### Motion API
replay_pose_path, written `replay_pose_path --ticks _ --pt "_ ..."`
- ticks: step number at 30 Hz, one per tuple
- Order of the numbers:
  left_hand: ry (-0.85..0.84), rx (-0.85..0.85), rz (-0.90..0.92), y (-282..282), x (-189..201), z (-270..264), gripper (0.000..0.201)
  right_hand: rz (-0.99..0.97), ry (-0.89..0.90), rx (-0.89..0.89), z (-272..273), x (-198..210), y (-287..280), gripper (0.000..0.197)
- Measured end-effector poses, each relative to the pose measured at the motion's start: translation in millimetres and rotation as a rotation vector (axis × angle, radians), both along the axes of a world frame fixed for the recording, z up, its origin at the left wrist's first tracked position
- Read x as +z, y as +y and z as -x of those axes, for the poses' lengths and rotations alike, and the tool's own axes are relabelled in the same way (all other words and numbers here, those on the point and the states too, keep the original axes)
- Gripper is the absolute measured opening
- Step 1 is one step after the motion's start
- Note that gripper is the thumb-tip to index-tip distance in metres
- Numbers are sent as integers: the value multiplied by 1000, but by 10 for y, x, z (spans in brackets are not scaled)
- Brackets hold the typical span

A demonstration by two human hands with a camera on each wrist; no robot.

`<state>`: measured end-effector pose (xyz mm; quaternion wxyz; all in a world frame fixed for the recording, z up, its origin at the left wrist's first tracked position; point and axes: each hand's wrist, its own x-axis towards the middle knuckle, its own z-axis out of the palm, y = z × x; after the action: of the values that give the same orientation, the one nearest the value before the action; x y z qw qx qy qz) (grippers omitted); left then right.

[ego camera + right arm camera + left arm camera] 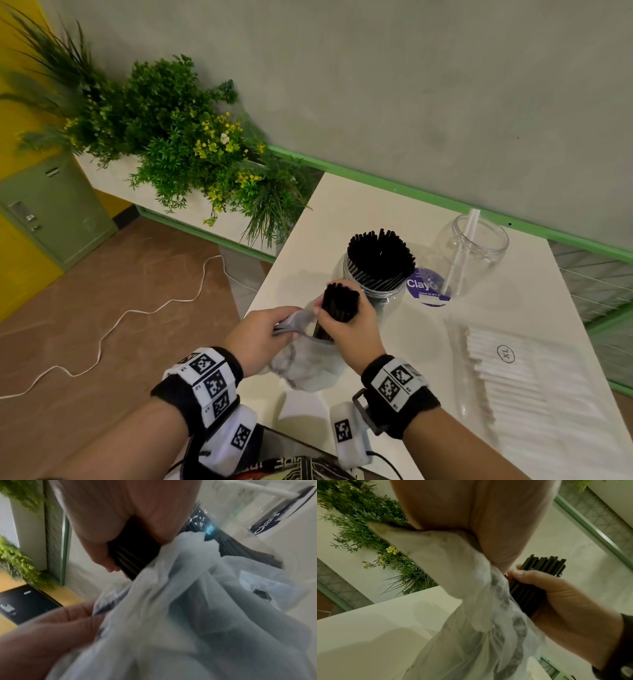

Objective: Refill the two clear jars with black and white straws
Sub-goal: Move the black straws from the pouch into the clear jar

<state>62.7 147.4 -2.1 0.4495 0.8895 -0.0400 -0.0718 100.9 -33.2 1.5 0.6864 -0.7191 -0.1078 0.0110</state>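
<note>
Head view, nearest first: the left hand (263,337) pinches the mouth of a thin plastic bag (308,366) that rests crumpled on the table (301,240), holding it open. The right hand (349,329) is wrapped round a bundle (337,306) of black straws, its lower end still inside the bag and its upper part standing clear above the fist. The wrist views agree: thumb and fingers close round the bundle's middle, film gathered in the other hand.

Handling, as a judgement: the straws are light, stiff and smooth, so a loose fist would let some slide out; a full grip near the middle, as here, should keep them together. The bag is limp and slippery and gives no support, so it wants holding at the rim only.

Just right of the hands lies one clear pack (513,373) of white straws, marked XL; too many to count.

Beyond the hands stand two clear jars. The nearer jar (373,287) is packed with black straws, uncountable, standing upright; the bundle's top is close beside it. The far jar (472,250) holds one white straw (462,253) leaning against the rim. A round purple label (426,286) shows between the jars. One planter (178,137) sits past the table's left edge.
</note>
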Motion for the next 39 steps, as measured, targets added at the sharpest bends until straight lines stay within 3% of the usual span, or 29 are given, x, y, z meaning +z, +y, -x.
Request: replay_pose_path --ticks 4,10,13,17,24,29,34,39 --pt "18 4 11 6 -26 -17 31 -65 61 -29 -59 164 -116 18" --pt "74 0 -24 -51 -101 -89 16 -161 21 -66 -109 696 -290 26" --pt "156 -5 -75 -75 -213 -131 16 -200 -17 -107 -154 1063 -424 10" --pt "285 -92 -227 -145 -459 -162 23 -213 -98 -117 -224 1416 -639 24" --pt "468 -81 -422 -383 -905 -177 36 -110 -100 -178 -266 1488 -924 20" --pt "401 -30 -651 -486 -884 -249 44 -109 -56 -196 -272 1412 -918 13" --pt "520 37 -419 -387 -848 -310 55 -40 -76 -199 -343 1458 -882 15" --pt "472 70 -286 -224 -677 -345 61 -26 -108 -209 -503 1527 -854 9"
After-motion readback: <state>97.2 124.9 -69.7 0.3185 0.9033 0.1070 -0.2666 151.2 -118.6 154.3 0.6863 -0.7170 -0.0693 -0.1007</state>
